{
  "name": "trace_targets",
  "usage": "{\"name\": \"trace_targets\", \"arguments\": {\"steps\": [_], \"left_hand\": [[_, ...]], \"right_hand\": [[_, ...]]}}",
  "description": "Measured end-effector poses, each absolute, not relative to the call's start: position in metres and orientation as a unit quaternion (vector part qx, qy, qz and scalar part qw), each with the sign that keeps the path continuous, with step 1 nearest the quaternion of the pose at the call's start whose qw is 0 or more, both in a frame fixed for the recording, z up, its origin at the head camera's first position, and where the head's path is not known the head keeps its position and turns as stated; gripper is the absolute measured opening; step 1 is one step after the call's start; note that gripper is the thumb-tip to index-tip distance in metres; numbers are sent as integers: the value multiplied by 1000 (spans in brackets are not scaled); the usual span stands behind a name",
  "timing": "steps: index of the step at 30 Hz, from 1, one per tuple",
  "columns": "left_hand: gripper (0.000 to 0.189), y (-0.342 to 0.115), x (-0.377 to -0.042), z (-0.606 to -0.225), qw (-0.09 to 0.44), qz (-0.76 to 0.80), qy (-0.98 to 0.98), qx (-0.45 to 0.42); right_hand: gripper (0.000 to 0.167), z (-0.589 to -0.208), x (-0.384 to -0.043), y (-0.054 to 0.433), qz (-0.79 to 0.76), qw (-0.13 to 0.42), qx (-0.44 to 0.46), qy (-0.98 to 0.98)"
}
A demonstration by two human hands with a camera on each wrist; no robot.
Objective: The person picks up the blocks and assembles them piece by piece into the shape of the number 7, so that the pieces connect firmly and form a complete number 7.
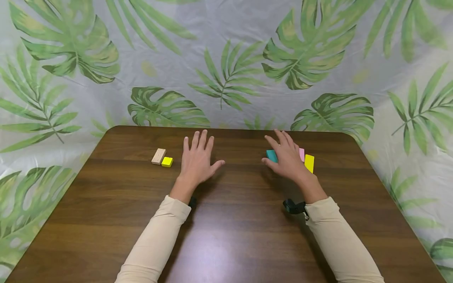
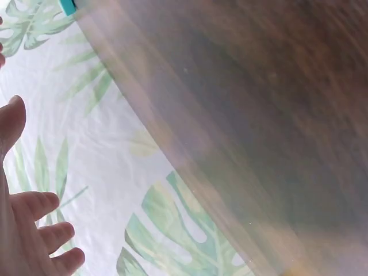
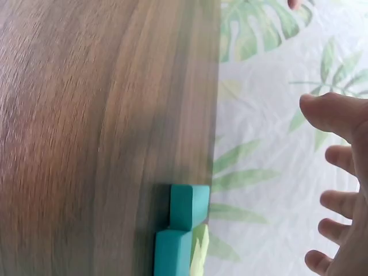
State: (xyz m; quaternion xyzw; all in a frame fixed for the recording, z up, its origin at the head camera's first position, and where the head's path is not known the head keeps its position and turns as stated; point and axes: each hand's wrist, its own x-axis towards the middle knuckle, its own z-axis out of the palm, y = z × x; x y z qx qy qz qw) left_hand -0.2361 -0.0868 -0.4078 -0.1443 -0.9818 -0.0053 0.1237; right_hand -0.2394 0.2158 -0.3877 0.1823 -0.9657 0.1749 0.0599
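Note:
My left hand point(image 1: 197, 159) is held over the table with its fingers spread and nothing in it. To its left lie a plain wooden block point(image 1: 159, 156) and a small yellow block point(image 1: 167, 161), side by side. My right hand point(image 1: 287, 157) hovers over a group of blocks, fingers apart, holding nothing. Around it show a teal block point(image 1: 271, 155), a pink block point(image 1: 302, 154) and a longer yellow block point(image 1: 309, 163); the hand hides part of this group. In the right wrist view, two teal blocks appear, one upper block point(image 3: 188, 206) and one lower block point(image 3: 172, 253), touching.
Both groups sit toward the far side of a dark wooden table point(image 1: 226, 196). Behind it hangs a pale cloth point(image 1: 240, 114) with green leaf prints, which also runs along the sides. A black wrist device point(image 1: 294, 206) is strapped to my right wrist.

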Motion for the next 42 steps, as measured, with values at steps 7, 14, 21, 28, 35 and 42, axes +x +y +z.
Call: {"name": "trace_targets", "arguments": {"steps": [7, 14, 21, 28, 35, 42], "left_hand": [[68, -91, -233, -404, 137, -73, -969, -194], [50, -107, -219, -394, 137, -247, -919, -274], [49, -121, -208, -391, 98, -290, -911, -276], [51, -123, -205, -394, 83, -268, -921, -270], [53, -122, -204, -395, 60, -303, -914, -263], [52, -121, -208, -400, 29, -342, -904, -253]], "right_hand": [[55, -386, -238, 234, 171, 53, 206, -962], [37, -384, -236, 261, 172, 42, 257, -950], [33, -386, -232, 283, 138, 22, 267, -954], [32, -394, -233, 288, 130, 14, 272, -953], [32, -408, -239, 289, 114, 15, 288, -951], [32, -415, -240, 292, 84, 19, 277, -957]]}}
